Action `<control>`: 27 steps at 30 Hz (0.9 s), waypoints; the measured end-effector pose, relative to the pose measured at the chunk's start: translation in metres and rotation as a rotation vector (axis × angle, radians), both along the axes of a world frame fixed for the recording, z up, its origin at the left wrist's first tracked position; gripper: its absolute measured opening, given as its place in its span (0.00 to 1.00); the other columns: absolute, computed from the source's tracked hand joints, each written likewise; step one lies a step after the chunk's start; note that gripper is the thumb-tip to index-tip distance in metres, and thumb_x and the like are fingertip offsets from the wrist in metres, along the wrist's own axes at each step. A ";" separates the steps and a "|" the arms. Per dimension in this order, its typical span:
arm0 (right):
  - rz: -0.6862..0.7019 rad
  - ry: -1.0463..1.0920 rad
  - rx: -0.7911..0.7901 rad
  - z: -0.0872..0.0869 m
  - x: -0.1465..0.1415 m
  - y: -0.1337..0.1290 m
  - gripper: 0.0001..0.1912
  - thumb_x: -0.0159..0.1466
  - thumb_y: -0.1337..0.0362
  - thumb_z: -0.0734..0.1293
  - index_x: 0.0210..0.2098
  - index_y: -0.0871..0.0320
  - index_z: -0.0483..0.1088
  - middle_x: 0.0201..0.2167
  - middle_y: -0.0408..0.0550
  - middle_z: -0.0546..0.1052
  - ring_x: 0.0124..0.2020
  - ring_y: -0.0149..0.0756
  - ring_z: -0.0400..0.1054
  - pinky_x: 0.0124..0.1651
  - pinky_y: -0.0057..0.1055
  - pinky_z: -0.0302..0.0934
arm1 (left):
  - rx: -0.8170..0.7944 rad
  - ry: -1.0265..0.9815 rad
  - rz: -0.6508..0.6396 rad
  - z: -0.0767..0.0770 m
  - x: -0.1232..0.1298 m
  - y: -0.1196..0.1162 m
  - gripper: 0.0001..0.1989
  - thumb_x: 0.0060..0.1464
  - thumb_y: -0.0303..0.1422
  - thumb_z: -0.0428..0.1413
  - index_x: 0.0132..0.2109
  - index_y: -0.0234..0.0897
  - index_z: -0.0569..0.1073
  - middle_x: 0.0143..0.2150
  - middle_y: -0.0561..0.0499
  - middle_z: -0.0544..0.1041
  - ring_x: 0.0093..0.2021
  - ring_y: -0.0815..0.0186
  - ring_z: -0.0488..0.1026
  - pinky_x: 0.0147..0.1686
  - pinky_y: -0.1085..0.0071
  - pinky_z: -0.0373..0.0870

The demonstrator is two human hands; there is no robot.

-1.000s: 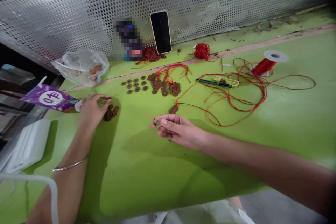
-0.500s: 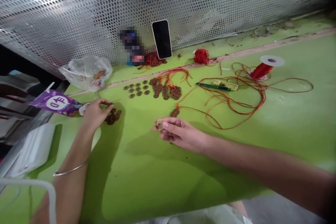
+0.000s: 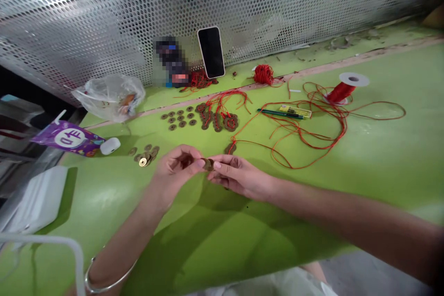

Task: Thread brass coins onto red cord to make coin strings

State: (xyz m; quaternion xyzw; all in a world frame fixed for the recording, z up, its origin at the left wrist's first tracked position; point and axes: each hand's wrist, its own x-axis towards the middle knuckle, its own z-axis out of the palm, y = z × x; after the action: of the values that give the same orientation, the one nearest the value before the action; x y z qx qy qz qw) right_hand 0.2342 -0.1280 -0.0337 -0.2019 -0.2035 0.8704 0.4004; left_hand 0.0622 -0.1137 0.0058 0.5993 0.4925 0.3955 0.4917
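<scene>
Over the green table, my left hand (image 3: pixel 175 166) and my right hand (image 3: pixel 243 176) meet, each pinching at small brass-coloured coins (image 3: pixel 207 164) with thumb and fingers. How many coins lie between them is hard to make out. Just behind my right hand, some coins strung on red cord (image 3: pixel 230 148) lie on the table, partly hidden by it. A loose pile of coins (image 3: pixel 148 154) with square holes is left of my left hand. Farther back, several coins (image 3: pixel 181 118) lie in rows beside coins tied together with red cord (image 3: pixel 217 121).
A red cord spool (image 3: pixel 342 92), loose cord loops, a green pen (image 3: pixel 280 114) and a red cord ball (image 3: pixel 263 74) lie to the right. A phone (image 3: pixel 211 52) leans on the perforated metal panel. Leftward are a plastic bag (image 3: pixel 109 97), purple pouch (image 3: pixel 69 138) and white box (image 3: pixel 43 200).
My left hand has moved right from the coin pile to the coin in my right hand, bringing a coin with it. My right hand has stayed nearly in place.
</scene>
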 end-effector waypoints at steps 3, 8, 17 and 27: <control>0.016 -0.004 -0.008 -0.002 0.001 0.000 0.16 0.47 0.59 0.77 0.34 0.59 0.76 0.27 0.40 0.78 0.29 0.22 0.71 0.40 0.21 0.64 | 0.040 0.095 -0.012 -0.003 -0.001 -0.005 0.07 0.49 0.37 0.63 0.33 0.42 0.74 0.29 0.53 0.72 0.30 0.68 0.69 0.27 0.72 0.67; 0.033 -0.015 -0.002 -0.003 0.002 0.000 0.16 0.48 0.59 0.77 0.33 0.59 0.75 0.25 0.40 0.77 0.27 0.21 0.71 0.38 0.20 0.64 | 0.238 0.235 -0.048 0.002 0.002 -0.011 0.03 0.53 0.35 0.60 0.36 0.43 0.74 0.33 0.52 0.73 0.32 0.67 0.68 0.31 0.69 0.65; 0.033 -0.032 0.033 -0.003 0.002 -0.001 0.15 0.50 0.57 0.77 0.33 0.58 0.75 0.28 0.41 0.76 0.30 0.22 0.69 0.39 0.20 0.62 | 0.516 0.489 -0.023 0.006 0.009 -0.020 0.09 0.51 0.30 0.61 0.42 0.44 0.75 0.40 0.51 0.74 0.35 0.66 0.70 0.33 0.69 0.68; 0.049 -0.054 0.032 -0.006 0.004 0.000 0.16 0.51 0.57 0.76 0.35 0.58 0.75 0.28 0.42 0.75 0.30 0.23 0.67 0.38 0.22 0.61 | 0.551 0.428 -0.080 0.010 0.009 -0.019 0.07 0.51 0.31 0.61 0.39 0.44 0.76 0.39 0.50 0.75 0.39 0.63 0.73 0.41 0.64 0.72</control>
State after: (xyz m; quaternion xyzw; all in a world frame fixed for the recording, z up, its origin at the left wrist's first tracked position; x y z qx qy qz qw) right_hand 0.2383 -0.1283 -0.0393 -0.2138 -0.2330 0.8707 0.3766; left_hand 0.0715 -0.1331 0.0156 0.7977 0.4355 0.3592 0.2123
